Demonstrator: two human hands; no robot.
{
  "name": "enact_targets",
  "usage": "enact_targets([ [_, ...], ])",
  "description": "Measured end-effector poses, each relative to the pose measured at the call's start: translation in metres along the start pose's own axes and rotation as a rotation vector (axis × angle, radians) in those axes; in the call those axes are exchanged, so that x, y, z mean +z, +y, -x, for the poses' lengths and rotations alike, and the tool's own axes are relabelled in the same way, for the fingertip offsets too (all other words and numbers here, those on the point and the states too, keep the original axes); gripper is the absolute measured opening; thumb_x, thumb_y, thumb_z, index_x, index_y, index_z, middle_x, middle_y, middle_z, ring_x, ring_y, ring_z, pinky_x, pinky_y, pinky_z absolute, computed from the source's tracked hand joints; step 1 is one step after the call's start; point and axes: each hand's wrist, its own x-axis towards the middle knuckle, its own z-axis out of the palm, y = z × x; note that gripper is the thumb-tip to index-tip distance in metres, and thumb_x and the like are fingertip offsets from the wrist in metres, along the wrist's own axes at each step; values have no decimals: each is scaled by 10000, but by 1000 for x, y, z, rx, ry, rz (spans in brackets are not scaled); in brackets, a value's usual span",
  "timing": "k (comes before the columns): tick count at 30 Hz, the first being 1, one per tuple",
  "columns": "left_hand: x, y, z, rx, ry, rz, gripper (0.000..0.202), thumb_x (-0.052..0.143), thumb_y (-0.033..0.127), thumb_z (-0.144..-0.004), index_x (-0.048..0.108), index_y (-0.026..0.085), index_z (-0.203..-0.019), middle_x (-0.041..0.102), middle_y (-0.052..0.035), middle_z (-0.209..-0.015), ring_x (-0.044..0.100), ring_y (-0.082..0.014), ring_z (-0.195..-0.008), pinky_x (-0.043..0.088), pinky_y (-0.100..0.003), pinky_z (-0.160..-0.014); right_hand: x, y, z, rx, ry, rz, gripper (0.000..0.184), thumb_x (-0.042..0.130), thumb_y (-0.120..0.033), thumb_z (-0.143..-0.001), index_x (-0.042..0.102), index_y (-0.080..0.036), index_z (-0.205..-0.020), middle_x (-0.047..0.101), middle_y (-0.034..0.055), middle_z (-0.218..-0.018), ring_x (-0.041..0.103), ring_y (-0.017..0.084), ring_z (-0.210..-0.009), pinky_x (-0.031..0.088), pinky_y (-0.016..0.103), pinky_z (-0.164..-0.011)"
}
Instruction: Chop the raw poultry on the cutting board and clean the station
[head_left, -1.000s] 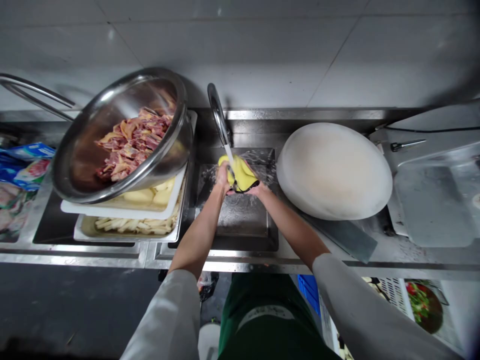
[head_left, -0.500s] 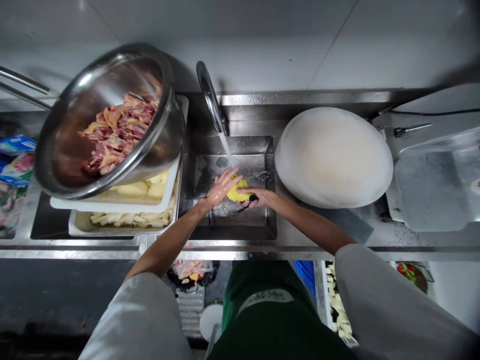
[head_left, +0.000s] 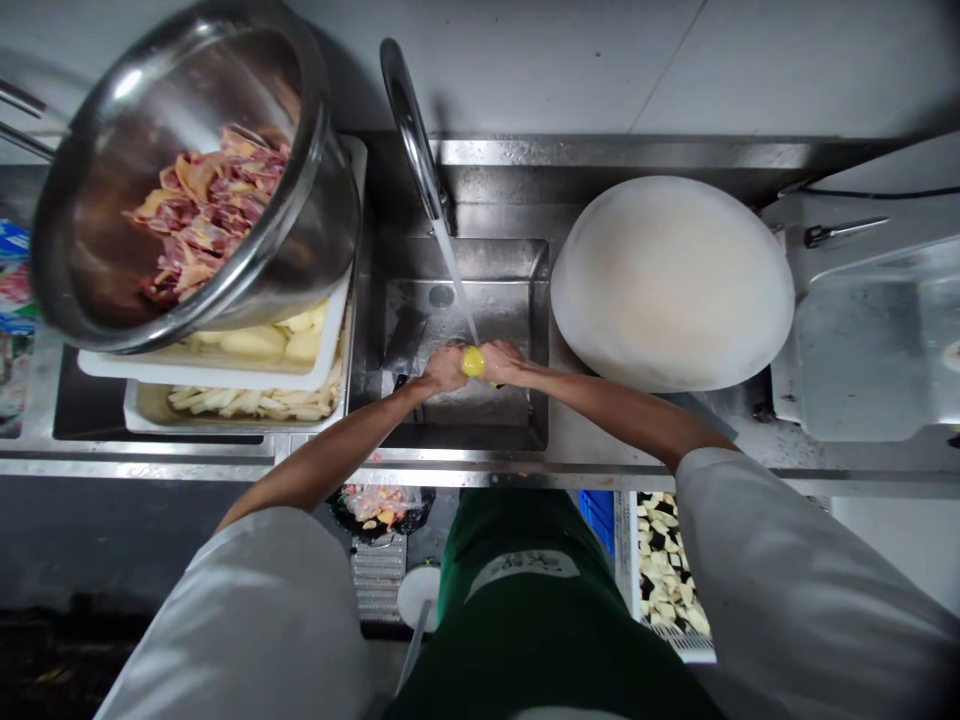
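Observation:
Over the sink [head_left: 495, 437], my left hand [head_left: 445, 368] and my right hand [head_left: 504, 362] are both closed on a wadded yellow cloth [head_left: 472, 361]. A short stretch of it shows between the two fists, and the rest is hidden by the fingers. Whether it is cloth or soft sponge is hard to tell. A bit of something dark shows under my right hand. Water runs from the curved faucet [head_left: 409, 120] down to the wad. Left of my left hand, a flat dark blade like a cleaver's [head_left: 405, 337] lies in the sink.
A tilted steel bowl [head_left: 71, 210] of cut raw meat rests on a white tray [head_left: 206, 370] of peeled potatoes at left. On the right stands a thick round white board [head_left: 671, 285], with a clear plastic container [head_left: 862, 350] beyond. Below are crates of cut vegetables [head_left: 664, 560].
Both hands have closed around the yellow wad and squeezed it small; before, my left hand lay open on it. The view has tipped, so the counter sits higher in it.

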Motion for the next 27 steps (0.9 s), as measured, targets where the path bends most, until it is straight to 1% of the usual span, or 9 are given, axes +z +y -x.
enact_targets([
  [4,6,-8,23,-185,-65,76,269,627,-87,-497,616,167,-585,521,40,-530,428,-92,-484,270,-226,-474,-3,-2,3,-202,-29,341,120,790,-253,-817,747,-186,-907,764,126,-868,741,327,-946,502,363,-827],
  [7,12,-12,37,-284,-51,212,244,630,-27,-502,587,180,-625,482,58,-499,374,-78,-406,183,-217,-408,-8,-6,1,-347,-56,585,265,640,-271,-946,736,-175,-1174,775,165,-1000,733,350,-959,501,424,-869],
  [9,16,-11,45,-330,-61,344,251,604,-8,-497,540,189,-640,476,64,-529,362,-64,-399,170,-206,-390,-12,-9,-3,-401,-75,658,333,582,-235,-971,698,-187,-1279,765,175,-1090,719,349,-1008,488,444,-907],
  [12,17,-5,57,-375,-120,642,281,598,-15,-509,480,190,-661,451,77,-577,309,-30,-393,158,-182,-374,-18,-13,-10,-463,-79,676,389,589,-225,-959,655,-205,-1343,715,185,-1266,669,346,-1126,448,457,-978],
  [15,13,5,70,-402,-237,891,259,642,-7,-586,535,170,-742,473,73,-633,192,3,-379,154,-173,-361,-21,-18,-12,-517,-43,644,410,596,-279,-960,633,-189,-1358,654,201,-1357,620,359,-1185,426,477,-1003],
  [18,7,19,80,-377,-254,1005,189,732,97,-716,594,159,-829,495,58,-673,204,1,-400,210,-171,-381,-22,-25,3,-448,77,538,396,596,-288,-950,643,-170,-1325,633,199,-1356,592,352,-1219,456,466,-992],
  [22,4,31,94,-283,-287,963,300,746,430,-877,683,216,-1078,588,5,-796,468,-73,-551,386,-201,-501,-35,-12,62,-202,409,280,378,609,-229,-899,649,-160,-1268,612,203,-1385,558,320,-1292,498,413,-1020],
  [24,3,27,110,-222,-319,848,363,686,522,-909,699,282,-1182,595,0,-813,509,-100,-601,445,-231,-555,-46,9,112,4,573,94,482,660,-222,-847,604,-177,-1324,659,178,-1316,606,310,-1226,516,409,-1018],
  [27,-5,4,130,-200,-270,687,283,660,514,-879,748,392,-1119,590,-1,-782,573,-129,-649,543,-279,-643,-68,56,205,304,814,-267,691,715,-253,-824,468,-241,-1469,681,137,-1329,651,299,-1177,546,409,-988],
])
